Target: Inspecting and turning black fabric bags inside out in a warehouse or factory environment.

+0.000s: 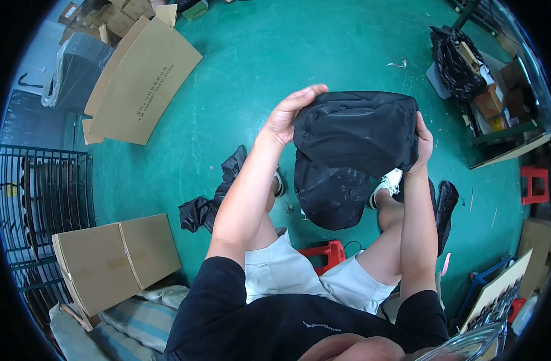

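Held up in front of me between both hands is a boxy black fabric bag [356, 123], its upper face creased. My left hand [287, 114] grips its left end, fingers curled around the far corner. On the opposite end, my right hand [424, 141] has its fingers wrapped over the side; some of them are hidden behind the cloth. Below the bag shows a rounded black fabric piece [332, 195] with pale specks. Whether that piece is joined to the bag or separate, I cannot tell.
Crumpled black fabric [204, 207] lies by my left foot, and more black fabric [447, 207] by my right. A red stool [326, 256] is between my legs. At left are a cardboard box [116, 259], a metal rack [40, 204] and a large carton [146, 78]. A black plastic bag [459, 66] stands far right.
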A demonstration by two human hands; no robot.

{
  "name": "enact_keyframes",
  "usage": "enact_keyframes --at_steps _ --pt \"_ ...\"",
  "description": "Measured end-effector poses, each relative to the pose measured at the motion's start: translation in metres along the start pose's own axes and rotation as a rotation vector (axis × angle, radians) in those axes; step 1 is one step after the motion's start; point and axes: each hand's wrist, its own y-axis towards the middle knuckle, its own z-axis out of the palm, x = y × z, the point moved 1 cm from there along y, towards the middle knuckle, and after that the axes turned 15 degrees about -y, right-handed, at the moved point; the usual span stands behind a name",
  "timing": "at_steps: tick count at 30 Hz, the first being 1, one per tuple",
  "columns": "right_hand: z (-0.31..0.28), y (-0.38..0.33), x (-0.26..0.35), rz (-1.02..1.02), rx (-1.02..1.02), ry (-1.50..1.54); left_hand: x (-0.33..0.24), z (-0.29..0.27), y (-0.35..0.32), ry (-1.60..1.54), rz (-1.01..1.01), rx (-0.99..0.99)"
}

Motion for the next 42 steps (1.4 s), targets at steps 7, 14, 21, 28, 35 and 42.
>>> enact_keyframes --at_steps 7,14,21,28,35,42 --pt "-0.009 -0.004 -0.011 -0.028 0.015 -0.065 0.005 0.013 -0.008 0.02 -0.084 0.298" --pt "-0.006 -0.001 -0.004 -0.053 0.008 -0.1 0.016 0.032 -0.015 0.097 0.086 0.343" --pt "0.002 0.001 -0.011 -0.052 -0.017 -0.095 0.015 0.014 -0.008 -0.045 -0.042 0.293" --pt "0.001 -0.001 -0.005 -0.049 -0.035 -0.136 0.021 0.027 -0.007 0.034 0.197 0.289" --pt "0.005 0.006 -0.001 -0.059 0.008 -0.031 0.002 0.021 -0.006 -0.051 0.2 0.35" --pt "-0.014 0.006 0.003 -0.047 0.002 0.031 -0.026 -0.007 -0.007 0.084 -0.073 -0.063"
